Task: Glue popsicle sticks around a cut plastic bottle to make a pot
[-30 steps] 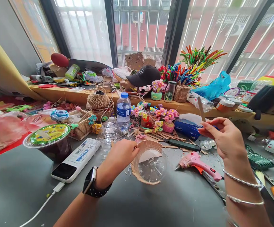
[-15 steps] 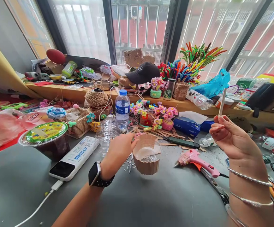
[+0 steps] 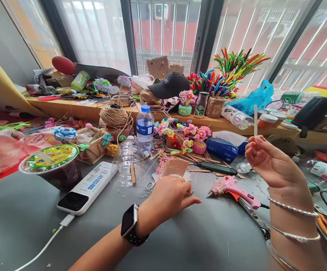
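A cut clear plastic bottle base with wooden craft sticks around its side point(image 3: 175, 168) stands on the grey table, like a small cup. My left hand point(image 3: 166, 194) is over its near side and hides much of it. The thumb of that hand sticks out to the right, apart from the curled fingers, whose tips are partly hidden at the cup. My right hand point(image 3: 268, 158) is raised on the right, pinching the lower end of an upright wooden craft stick point(image 3: 255, 120) between thumb and fingers.
A pink glue gun point(image 3: 231, 190) lies right of the cup, near scissors point(image 3: 254, 216). Left stand a clear cut bottle point(image 3: 128, 163), a white power bank point(image 3: 88, 188) and a lidded cup point(image 3: 52, 165). Behind are a water bottle point(image 3: 145, 130), loose sticks and a green cutter point(image 3: 216, 168).
My left hand has moved from the cup's left rim to the right and nearer, over its front, with the thumb now out. My right hand has shifted slightly left, its stick more upright.
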Motion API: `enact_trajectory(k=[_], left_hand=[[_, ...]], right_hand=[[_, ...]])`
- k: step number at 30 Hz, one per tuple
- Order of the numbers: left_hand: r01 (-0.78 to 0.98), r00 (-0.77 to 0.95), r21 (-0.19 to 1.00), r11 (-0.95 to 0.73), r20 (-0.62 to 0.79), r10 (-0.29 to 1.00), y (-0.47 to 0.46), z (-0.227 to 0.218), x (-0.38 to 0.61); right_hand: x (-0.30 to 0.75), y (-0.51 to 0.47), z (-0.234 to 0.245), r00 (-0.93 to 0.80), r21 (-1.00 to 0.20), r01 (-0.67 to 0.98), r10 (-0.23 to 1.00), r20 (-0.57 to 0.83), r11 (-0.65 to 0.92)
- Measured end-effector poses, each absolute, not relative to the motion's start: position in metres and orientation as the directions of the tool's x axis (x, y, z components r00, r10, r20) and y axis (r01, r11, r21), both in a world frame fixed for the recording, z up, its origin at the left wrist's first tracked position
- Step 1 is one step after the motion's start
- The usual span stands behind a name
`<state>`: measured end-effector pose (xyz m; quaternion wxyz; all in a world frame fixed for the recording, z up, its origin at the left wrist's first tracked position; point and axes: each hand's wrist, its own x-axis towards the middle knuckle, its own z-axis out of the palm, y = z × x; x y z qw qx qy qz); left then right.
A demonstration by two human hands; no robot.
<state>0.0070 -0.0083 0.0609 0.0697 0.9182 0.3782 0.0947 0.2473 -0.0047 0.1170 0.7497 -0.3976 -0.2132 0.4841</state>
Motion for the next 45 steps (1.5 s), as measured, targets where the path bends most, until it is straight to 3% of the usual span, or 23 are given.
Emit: enact_trajectory(k=[8, 18, 22, 24, 26, 28, 31, 34, 38, 45], left_hand=[[0.656, 0.742, 0.063, -0.753, 0.135, 0.657, -0.007, 0.054, 0.007], [0.628, 0.775, 0.073, -0.775, 0.031, 0.631, -0.006, 0.074, -0.006], [0.639, 0.765, 0.097, -0.763, 0.021, 0.644, -0.007, 0.074, -0.006], [0.637, 0.761, 0.145, -0.757, 0.038, 0.647, -0.006, 0.074, -0.007], [0.617, 0.743, 0.231, -0.752, 0.142, 0.654, -0.003, 0.074, -0.007], [0.575, 0.667, 0.353, -0.738, 0.32, 0.673, 0.001, 0.072, -0.008], [0.483, 0.488, 0.522, -0.703, 0.506, 0.711, 0.008, 0.068, -0.01], [0.401, 0.422, 0.603, -0.69, 0.546, 0.723, 0.011, 0.068, -0.011], [0.334, 0.4, 0.659, -0.674, 0.548, 0.734, 0.01, 0.069, -0.009], [0.003, 0.244, 0.922, -0.388, 0.376, 0.894, 0.013, 0.066, -0.005]], right_hand=[[0.255, -0.006, 0.111, 0.305, -0.814, -0.547, 0.952, 0.023, 0.195], [0.298, -0.011, 0.102, 0.566, -0.793, -0.481, 0.823, 0.045, 0.374], [0.298, -0.011, 0.102, 0.617, -0.876, -0.281, 0.773, 0.149, 0.392], [0.286, -0.009, 0.104, 0.585, -0.938, -0.129, 0.789, 0.19, 0.322], [0.269, -0.009, 0.107, 0.495, -0.986, 0.034, 0.855, 0.156, 0.16], [0.248, -0.009, 0.109, 0.3, -0.955, 0.286, 0.939, 0.167, 0.078], [0.218, -0.009, 0.112, -0.022, -0.858, 0.501, 0.993, 0.12, 0.115], [0.199, -0.008, 0.11, -0.188, -0.817, 0.548, 0.978, 0.088, 0.179], [0.192, -0.006, 0.104, -0.264, -0.792, 0.569, 0.961, 0.078, 0.221], [0.174, -0.007, 0.093, -0.263, -0.821, 0.538, 0.963, 0.049, 0.189]])
